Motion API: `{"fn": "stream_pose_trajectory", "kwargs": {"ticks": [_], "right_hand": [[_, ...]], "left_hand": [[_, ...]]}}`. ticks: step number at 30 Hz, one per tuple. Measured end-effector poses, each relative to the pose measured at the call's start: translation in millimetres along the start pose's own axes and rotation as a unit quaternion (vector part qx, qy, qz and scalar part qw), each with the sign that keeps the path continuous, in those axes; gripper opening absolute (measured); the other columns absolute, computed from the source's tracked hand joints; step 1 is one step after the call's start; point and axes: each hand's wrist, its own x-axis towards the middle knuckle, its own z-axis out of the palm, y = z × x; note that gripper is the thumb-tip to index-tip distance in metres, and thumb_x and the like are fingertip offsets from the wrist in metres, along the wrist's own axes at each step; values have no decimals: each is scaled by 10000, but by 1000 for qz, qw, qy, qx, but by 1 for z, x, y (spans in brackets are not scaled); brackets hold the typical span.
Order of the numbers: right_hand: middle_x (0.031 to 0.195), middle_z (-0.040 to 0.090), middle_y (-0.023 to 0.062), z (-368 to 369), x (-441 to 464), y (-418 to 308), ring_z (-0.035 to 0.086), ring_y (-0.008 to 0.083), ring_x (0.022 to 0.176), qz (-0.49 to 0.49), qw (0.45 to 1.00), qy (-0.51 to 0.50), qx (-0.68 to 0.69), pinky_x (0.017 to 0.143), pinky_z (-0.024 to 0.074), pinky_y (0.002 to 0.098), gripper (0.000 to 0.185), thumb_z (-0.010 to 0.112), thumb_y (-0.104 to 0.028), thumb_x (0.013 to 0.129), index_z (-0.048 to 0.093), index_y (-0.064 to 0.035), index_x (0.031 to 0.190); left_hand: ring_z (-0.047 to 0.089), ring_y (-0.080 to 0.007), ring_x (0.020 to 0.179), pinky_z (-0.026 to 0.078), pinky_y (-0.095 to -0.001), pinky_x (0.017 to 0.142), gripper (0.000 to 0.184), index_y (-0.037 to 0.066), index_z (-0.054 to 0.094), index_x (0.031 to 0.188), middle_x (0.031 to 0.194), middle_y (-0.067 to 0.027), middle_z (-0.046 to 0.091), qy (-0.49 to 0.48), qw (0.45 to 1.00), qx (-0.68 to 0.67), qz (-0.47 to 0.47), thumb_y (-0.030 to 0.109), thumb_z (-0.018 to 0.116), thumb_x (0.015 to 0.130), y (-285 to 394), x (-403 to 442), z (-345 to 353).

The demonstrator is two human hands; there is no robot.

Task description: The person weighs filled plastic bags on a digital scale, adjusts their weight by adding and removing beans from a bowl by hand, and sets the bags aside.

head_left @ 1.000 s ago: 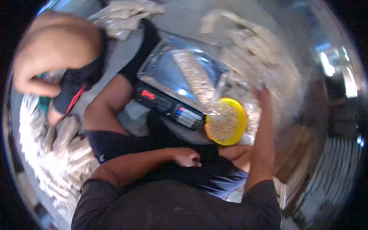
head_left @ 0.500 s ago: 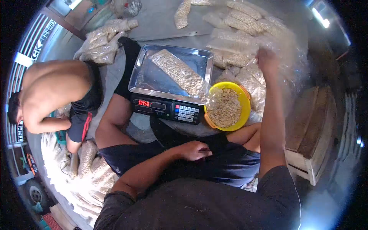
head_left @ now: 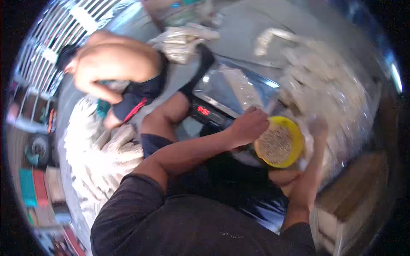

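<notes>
My left hand (head_left: 250,127) has its fingers curled together beside the open end of a long clear plastic bag of pale pieces (head_left: 241,88). What the fingers hold, if anything, is hidden. The bag lies on the metal tray (head_left: 210,88) of a digital scale (head_left: 210,114) with red digits. Just right of that hand is a yellow bowl (head_left: 297,154) holding loose pale pieces (head_left: 275,146). My right hand (head_left: 318,128) is past the bowl's right side, near the clear plastic bags; motion smears its fingers.
Filled clear bags (head_left: 324,81) are heaped at the right, others (head_left: 183,40) beyond the scale. A large pile of bags (head_left: 100,158) lies at the left, where another person (head_left: 117,59) sits bent over. A wooden box (head_left: 350,192) stands at the lower right.
My left hand has risen from my lap to the bag's end by the bowl. My right hand has come down from the far bags to beside the bowl. The view has turned.
</notes>
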Motion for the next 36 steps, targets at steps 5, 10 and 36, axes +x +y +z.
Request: {"fn": "stream_pose_trajectory", "kwargs": {"ticks": [5, 10, 36], "right_hand": [[1111, 710, 138, 42, 20, 68, 660, 292, 998, -57, 994, -59, 78, 862, 539, 402, 301, 645, -242, 957, 690, -52, 1185], [931, 610, 13, 11, 27, 6, 473, 71, 694, 275, 837, -105, 461, 570, 392, 219, 326, 589, -206, 1004, 658, -19, 1261], [836, 616, 65, -176, 83, -328, 558, 135, 641, -180, 936, 290, 88, 540, 419, 282, 220, 523, -210, 1031, 641, -25, 1010]], "left_hand": [[646, -370, 880, 529, -476, 823, 95, 69, 665, 928, 894, -155, 656, 254, 949, -24, -187, 76, 623, 843, -65, -45, -102], [696, -172, 925, 551, -316, 826, 75, 52, 701, 948, 985, -77, 735, 402, 900, -61, -157, 4, 647, 927, -47, -153, -262], [537, -419, 1242, 410, -521, 1038, 405, 23, 614, 1244, 1320, -236, 587, 283, 711, 304, -568, 249, 704, 920, -82, -458, -165]]}}
